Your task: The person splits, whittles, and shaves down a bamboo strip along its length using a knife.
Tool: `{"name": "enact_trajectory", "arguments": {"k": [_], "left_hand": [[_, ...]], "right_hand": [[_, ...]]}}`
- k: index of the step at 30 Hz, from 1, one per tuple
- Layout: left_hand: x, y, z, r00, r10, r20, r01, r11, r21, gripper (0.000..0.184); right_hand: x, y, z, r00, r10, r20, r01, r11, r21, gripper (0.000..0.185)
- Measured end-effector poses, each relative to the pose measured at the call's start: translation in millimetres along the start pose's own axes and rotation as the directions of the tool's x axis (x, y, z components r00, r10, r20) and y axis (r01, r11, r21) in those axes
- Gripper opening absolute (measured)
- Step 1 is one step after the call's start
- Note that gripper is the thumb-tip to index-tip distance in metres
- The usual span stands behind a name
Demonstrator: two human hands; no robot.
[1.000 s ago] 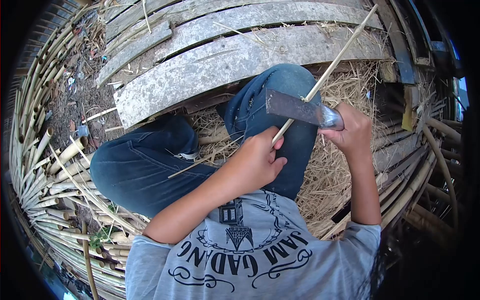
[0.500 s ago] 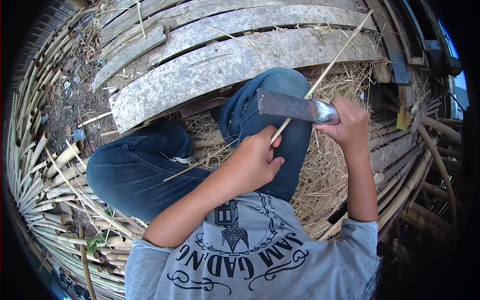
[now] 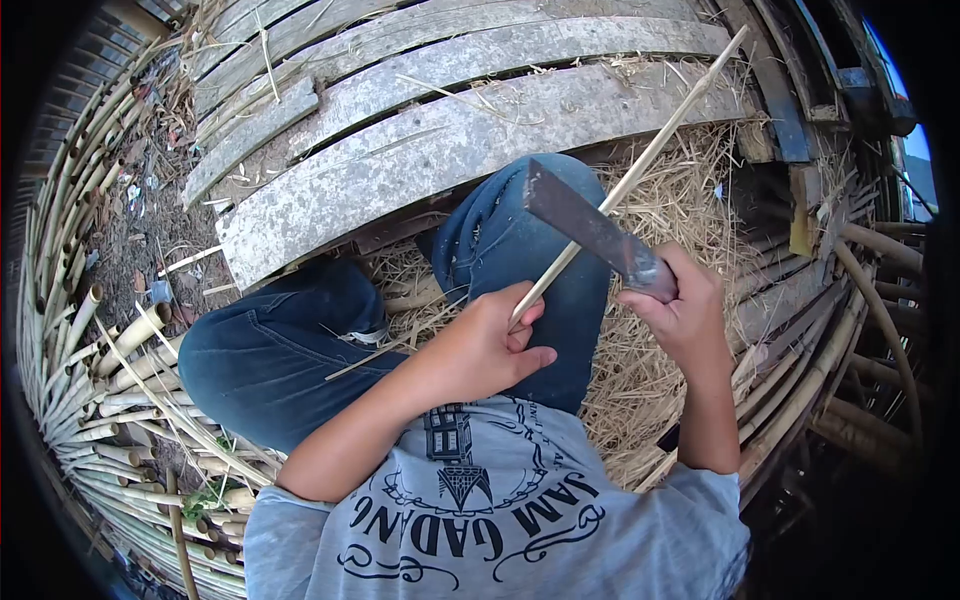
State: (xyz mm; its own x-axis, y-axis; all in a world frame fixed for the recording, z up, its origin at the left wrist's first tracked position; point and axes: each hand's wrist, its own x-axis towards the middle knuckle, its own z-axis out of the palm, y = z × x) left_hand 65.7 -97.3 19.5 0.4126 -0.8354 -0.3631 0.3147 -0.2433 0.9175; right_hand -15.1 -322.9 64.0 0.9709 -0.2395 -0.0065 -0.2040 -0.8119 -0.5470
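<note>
A pale bamboo strip [image 3: 655,145] slants from the upper right down over my raised knee. My left hand [image 3: 497,340] is closed around its lower end. A broad dark blade with a metal collar [image 3: 590,222] crosses the strip near its middle, and my right hand [image 3: 683,305] is wrapped round the handle end, which the fingers mostly hide. Both hands are above my lap, the left one near my shirt, the right one farther to the right over the shavings.
Weathered planks [image 3: 400,160] lie in front of my knees. Pale shavings [image 3: 650,370] cover the ground to the right. Many bamboo poles [image 3: 130,330] are stacked at the left. More poles and wooden posts [image 3: 800,220] stand at the right.
My left hand has drawn back toward my shirt with the strip's lower end. My right hand has moved slightly down, and the blade is now tilted more steeply.
</note>
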Motion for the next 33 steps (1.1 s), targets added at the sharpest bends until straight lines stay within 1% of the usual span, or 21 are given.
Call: {"name": "enact_trajectory", "arguments": {"k": [1,2,4,5,6,8,10,12,13,16,17,20,21,22,24,26,28,29,30,32,33], "left_hand": [[2.5,0.0,2.0,1.0,-0.001,0.011,0.001,1.0,0.014,0.033],[4.2,-2.5,4.0,1.0,-0.001,-0.006,0.001,1.0,-0.014,0.033],[4.0,-5.7,5.2,0.999,-0.009,-0.033,0.008,0.999,-0.048,0.033],[3.0,-7.4,5.5,0.998,0.0,-0.063,-0.002,1.0,-0.019,0.033],[1.5,-9.3,6.5,0.996,0.009,-0.094,-0.009,1.0,0.008,0.033],[0.7,-4.9,6.5,0.995,-0.021,-0.096,0.02,1.0,-0.012,0.032],[2.2,-4.5,7.5,0.994,-0.031,-0.1,0.03,0.999,-0.02,0.032],[5.5,-10.6,10.7,0.991,0.02,-0.133,-0.017,1.0,0.024,0.031],[6.8,-11.3,10.1,0.992,0.016,-0.126,-0.013,1.0,0.024,0.031],[6.0,-13.3,10.2,0.996,0.009,-0.092,-0.01,1.0,-0.011,0.03],[7.6,-13.5,10.7,0.995,0.007,-0.104,-0.009,1.0,-0.016,0.029],[7.2,-16.5,9.6,0.989,0.027,-0.149,-0.023,0.999,0.027,0.028],[5.8,-18.1,11.9,0.984,0.037,-0.175,-0.031,0.999,0.041,0.027],[2.8,-20.4,14.6,0.981,0.04,-0.191,-0.031,0.998,0.051,0.027],[2.4,-15.3,10.1,0.988,0.008,-0.151,-0.005,1.0,0.021,0.027],[5.0,-14.7,9.4,0.988,0.001,-0.154,-0.002,1.0,-0.008,0.027],[7.4,-21.2,14.2,0.96,0.097,-0.264,-0.077,0.993,0.088,0.028],[8.3,-19.9,11.1,0.96,0.1,-0.262,-0.078,0.993,0.092,0.028],[6.2,-18.0,8.6,0.971,0.079,-0.225,-0.059,0.994,0.092,0.027],[4.8,-15.5,7.4,0.981,0.056,-0.185,-0.042,0.996,0.082,0.026],[5.8,-13.7,6.4,0.981,0.053,-0.185,-0.041,0.997,0.068,0.026]], "right_hand": [[0.0,-8.2,7.0,0.997,-0.005,0.082,0.005,1.0,0.01,0.062],[1.3,-6.8,9.2,0.997,-0.001,0.071,-0.001,1.0,0.016,0.062],[9.4,-1.4,17.2,0.976,-0.172,0.134,0.196,0.962,-0.192,0.064],[13.7,8.2,18.7,0.968,-0.22,0.117,0.242,0.943,-0.229,0.065],[20.5,17.4,15.2,0.967,-0.22,0.128,0.245,0.944,-0.223,0.065],[28.4,30.4,9.2,0.959,-0.267,0.096,0.283,0.907,-0.312,0.066],[24.0,26.6,15.3,0.966,-0.245,0.084,0.259,0.916,-0.305,0.068],[13.6,9.9,19.9,0.975,-0.22,0.028,0.218,0.927,-0.307,0.069],[10.1,2.2,17.0,0.958,-0.268,0.099,0.286,0.893,-0.349,0.068],[23.9,38.6,7.4,0.978,-0.204,0.05,0.209,0.92,-0.331,0.068],[24.8,38.3,9.3,0.98,-0.196,0.04,0.199,0.93,-0.308,0.068],[14.9,6.5,16.3,0.969,-0.24,0.05,0.244,0.918,-0.313,0.068],[12.3,2.6,16.5,0.953,-0.282,0.114,0.304,0.9,-0.312,0.067],[16.0,14.5,16.2,0.956,-0.271,0.115,0.294,0.905,-0.307,0.067],[32.7,41.6,10.0,0.971,-0.235,0.041,0.236,0.925,-0.299,0.068],[27.7,24.2,10.2,0.97,-0.236,0.052,0.24,0.915,-0.325,0.068],[16.6,-0.9,14.3,0.953,-0.286,0.099,0.302,0.886,-0.351,0.068],[16.1,-6.6,13.0,0.934,-0.317,0.166,0.357,0.858,-0.37,0.068],[19.8,6.6,12.3,0.938,-0.303,0.165,0.344,0.863,-0.37,0.068],[36.8,44.0,8.1,0.953,-0.302,0.002,0.285,0.898,-0.335,0.067],[36.7,39.6,8.5,0.963,-0.268,0.02,0.259,0.905,-0.339,0.067]]}}
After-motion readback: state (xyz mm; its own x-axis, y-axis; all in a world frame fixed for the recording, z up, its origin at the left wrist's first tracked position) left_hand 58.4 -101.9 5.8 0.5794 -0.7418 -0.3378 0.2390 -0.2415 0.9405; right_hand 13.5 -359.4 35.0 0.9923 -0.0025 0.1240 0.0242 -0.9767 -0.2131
